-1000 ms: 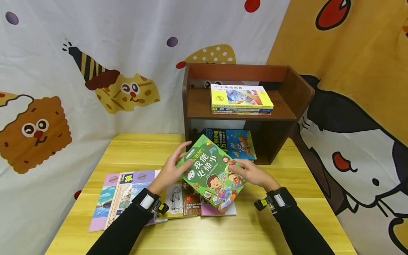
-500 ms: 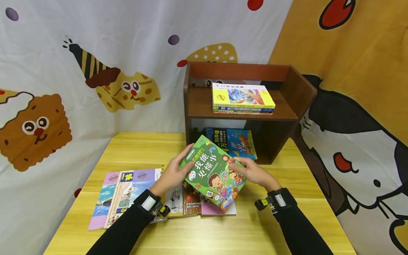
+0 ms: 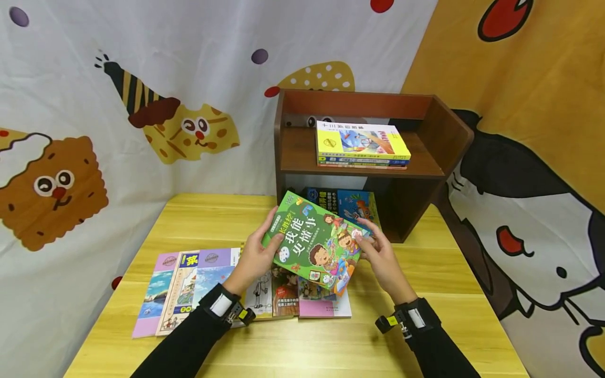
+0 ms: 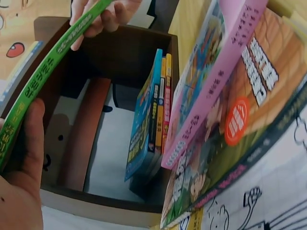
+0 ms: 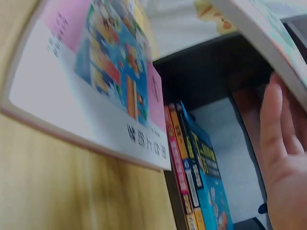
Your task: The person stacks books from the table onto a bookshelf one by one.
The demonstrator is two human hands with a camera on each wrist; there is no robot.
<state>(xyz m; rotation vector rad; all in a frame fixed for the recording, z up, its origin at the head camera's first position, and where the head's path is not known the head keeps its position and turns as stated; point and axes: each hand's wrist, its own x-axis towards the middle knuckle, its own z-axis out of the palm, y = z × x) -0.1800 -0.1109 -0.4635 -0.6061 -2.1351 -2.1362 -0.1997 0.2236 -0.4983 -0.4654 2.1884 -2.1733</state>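
A green picture book (image 3: 307,247), with cartoon children on its cover, is held tilted above the table in the head view. My left hand (image 3: 252,262) grips its left edge, thumb on the cover and the other fingers underneath. My right hand (image 3: 385,265) holds the right edge, its thumb on the cover near the corner. In the left wrist view the book's green spine (image 4: 48,67) is seen edge-on. The right wrist view shows fingers (image 5: 273,120) against the book's underside (image 5: 268,38). Below it lies a pink-and-white book (image 3: 326,310), partly covered.
Behind the hands stands a brown two-level shelf (image 3: 425,210). A stack of books (image 3: 361,142) lies on its upper level; several more, including a blue one (image 3: 354,205), are in the lower level. A row of overlapping books (image 3: 160,296) covers the table's left (image 3: 212,215).
The green book has moved slightly up and away, with its lower right corner raised. My right hand has shifted its hold around the right edge, fingers now more spread.
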